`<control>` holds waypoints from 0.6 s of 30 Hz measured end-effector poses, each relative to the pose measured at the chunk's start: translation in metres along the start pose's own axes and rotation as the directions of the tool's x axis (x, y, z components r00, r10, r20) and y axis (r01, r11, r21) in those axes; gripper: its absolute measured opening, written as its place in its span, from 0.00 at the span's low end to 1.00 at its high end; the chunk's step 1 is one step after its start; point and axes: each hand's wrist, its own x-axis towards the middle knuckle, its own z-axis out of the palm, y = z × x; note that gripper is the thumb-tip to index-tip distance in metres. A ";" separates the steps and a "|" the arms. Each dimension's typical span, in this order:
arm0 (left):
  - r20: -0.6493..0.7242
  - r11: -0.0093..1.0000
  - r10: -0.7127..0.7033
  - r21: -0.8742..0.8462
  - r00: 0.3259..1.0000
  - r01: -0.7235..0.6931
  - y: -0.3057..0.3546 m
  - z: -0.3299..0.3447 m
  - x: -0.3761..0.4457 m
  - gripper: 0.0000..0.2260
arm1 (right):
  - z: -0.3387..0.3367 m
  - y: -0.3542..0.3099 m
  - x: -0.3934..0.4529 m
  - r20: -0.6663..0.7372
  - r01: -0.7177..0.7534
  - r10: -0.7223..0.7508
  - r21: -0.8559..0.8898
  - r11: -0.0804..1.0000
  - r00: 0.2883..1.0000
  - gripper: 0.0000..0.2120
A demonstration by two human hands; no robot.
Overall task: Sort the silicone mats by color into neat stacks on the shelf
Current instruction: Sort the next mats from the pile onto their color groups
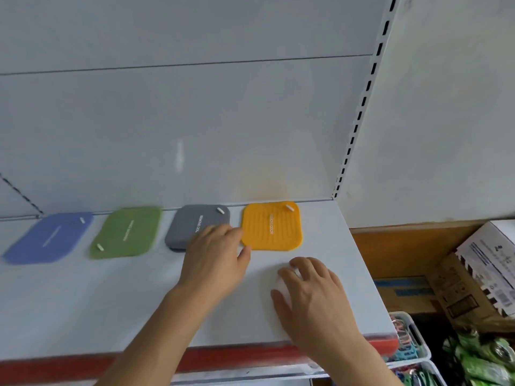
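Grey mat (192, 227) under left hand (216, 257), orange mat (271, 225) beside

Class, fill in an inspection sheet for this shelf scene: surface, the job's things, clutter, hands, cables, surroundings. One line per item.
Surface: white shelf board with a red front strip.
Job's things: blue silicone mat, green silicone mat, grey silicone mat and orange ribbed silicone mat, in a row along the back.
Clutter: nothing seen.
Hands: left hand lies on the grey mat's front corner, thumb at the orange mat; right hand rests on the shelf, fingers loosely bent.
Cables: nothing seen.
Surroundings: cardboard boxes and white baskets at right.
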 end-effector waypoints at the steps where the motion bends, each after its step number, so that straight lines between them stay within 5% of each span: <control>1: -0.001 1.000 0.001 -0.012 1.000 -0.001 -0.006 -0.006 -0.010 0.15 | 0.000 -0.009 0.002 -0.004 0.020 -0.020 -0.003 1.000 1.000 0.19; 18: -0.130 0.926 -0.377 -0.048 0.917 0.374 -0.273 -0.100 -0.263 0.23 | 0.037 -0.317 -0.019 -0.010 0.359 -0.360 0.110 0.927 0.933 0.21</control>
